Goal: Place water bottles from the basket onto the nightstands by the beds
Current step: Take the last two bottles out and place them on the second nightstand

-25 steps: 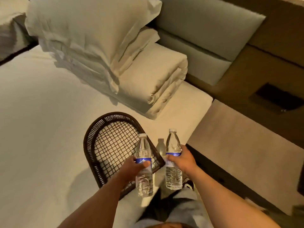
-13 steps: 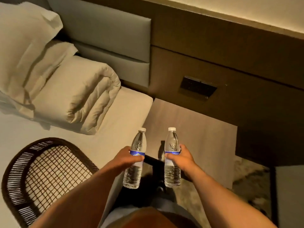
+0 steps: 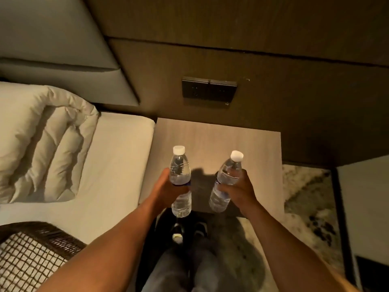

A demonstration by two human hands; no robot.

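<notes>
The left hand [image 3: 168, 191] is gripping one clear plastic white-capped water bottle [image 3: 180, 182] upright; the right hand [image 3: 240, 191] is clasping a second, tilted bottle [image 3: 226, 182]. Both are hanging above the pale wooden nightstand tabletop [image 3: 214, 138], neither placed yet. The dark wicker basket [image 3: 42, 232] is sitting on the bed.

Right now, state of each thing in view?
left bottle: capped, upright, held in left hand
right bottle: capped, tilted, held in right hand
nightstand: top bare
wicker basket: on bed
duvet: folded
</notes>
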